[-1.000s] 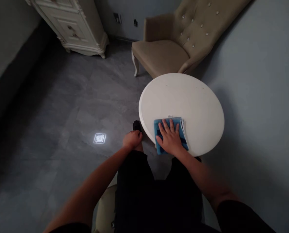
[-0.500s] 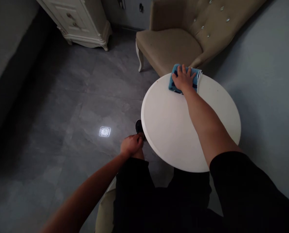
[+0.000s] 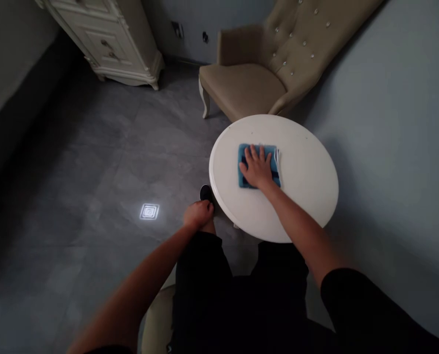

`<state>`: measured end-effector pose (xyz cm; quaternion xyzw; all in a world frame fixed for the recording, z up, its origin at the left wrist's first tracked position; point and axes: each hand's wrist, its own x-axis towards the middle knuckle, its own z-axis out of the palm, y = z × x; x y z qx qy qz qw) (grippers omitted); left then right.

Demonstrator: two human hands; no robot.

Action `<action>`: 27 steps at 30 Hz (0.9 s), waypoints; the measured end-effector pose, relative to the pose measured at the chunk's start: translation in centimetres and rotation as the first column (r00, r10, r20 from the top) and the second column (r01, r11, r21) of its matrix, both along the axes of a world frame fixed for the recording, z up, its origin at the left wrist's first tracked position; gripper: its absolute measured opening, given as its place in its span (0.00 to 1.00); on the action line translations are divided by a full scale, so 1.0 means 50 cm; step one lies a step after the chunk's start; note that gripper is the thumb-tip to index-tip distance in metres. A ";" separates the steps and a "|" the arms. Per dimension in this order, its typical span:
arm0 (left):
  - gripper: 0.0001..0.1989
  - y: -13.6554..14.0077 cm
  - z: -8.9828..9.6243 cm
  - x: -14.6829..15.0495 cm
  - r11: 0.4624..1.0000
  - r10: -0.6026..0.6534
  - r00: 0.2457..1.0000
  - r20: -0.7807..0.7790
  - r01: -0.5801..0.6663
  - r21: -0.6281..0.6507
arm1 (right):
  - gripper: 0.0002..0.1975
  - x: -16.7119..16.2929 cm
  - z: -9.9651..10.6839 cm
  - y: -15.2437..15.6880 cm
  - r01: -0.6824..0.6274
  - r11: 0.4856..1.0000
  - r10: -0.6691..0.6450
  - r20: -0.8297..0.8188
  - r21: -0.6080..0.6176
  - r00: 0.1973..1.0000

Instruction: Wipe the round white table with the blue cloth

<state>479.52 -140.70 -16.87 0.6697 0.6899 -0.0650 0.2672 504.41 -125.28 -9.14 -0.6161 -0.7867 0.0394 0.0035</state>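
My right hand [image 3: 257, 169] lies flat with its fingers spread on a folded blue towel [image 3: 273, 175] with dark patches and a white edge. Beneath the towel is the round white table [image 3: 297, 206], and the towel lies left of the table's middle. A few tiny specks show on the tabletop near its far rim. My left hand [image 3: 198, 215] is closed in a loose fist and rests at my left knee, beside the table's left edge. Nothing can be seen in its fingers.
A tan tufted armchair [image 3: 241, 86] stands just beyond the table. At the back left is a white carved cabinet [image 3: 112, 49]. A floor drain [image 3: 149, 211] shines in the grey tiles [image 3: 105, 182]. The wall [image 3: 396, 147] runs along the right.
My right hand has drawn the towel back from the table's far rim, toward me. The left hand stays at the knee. The view has shifted slightly.
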 end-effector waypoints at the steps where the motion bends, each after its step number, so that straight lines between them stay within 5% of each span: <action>1: 0.25 -0.004 0.001 0.003 1.000 0.001 1.000 -0.001 -0.001 0.003 | 0.40 -0.006 0.002 -0.068 -0.024 1.000 0.024 0.001 -0.010 1.000; 6: 0.24 -0.019 0.000 0.006 0.999 0.005 1.000 0.017 -0.006 0.047 | 0.41 -0.028 -0.004 -0.342 -0.152 0.988 0.154 0.040 -0.040 0.987; 10: 0.24 -0.019 0.002 0.000 0.999 0.013 1.000 0.019 -0.013 0.035 | 0.40 -0.036 -0.006 -0.366 -0.209 0.977 0.211 0.042 -0.051 0.977; 14: 0.25 -0.012 0.009 -0.006 1.000 0.030 0.999 0.019 -0.030 0.003 | 0.39 -0.056 0.000 -0.212 -0.178 0.983 0.178 -0.024 -0.036 0.984; 23: 0.23 0.011 0.000 -0.033 0.998 0.060 0.997 0.053 -0.059 -0.017 | 0.39 -0.109 -0.013 0.333 0.057 0.998 -0.056 -0.106 0.005 0.993; 27: 0.22 0.015 -0.009 -0.044 0.997 0.072 0.996 0.052 -0.072 0.000 | 0.39 -0.123 -0.006 0.430 0.071 0.996 -0.074 -0.069 -0.053 0.995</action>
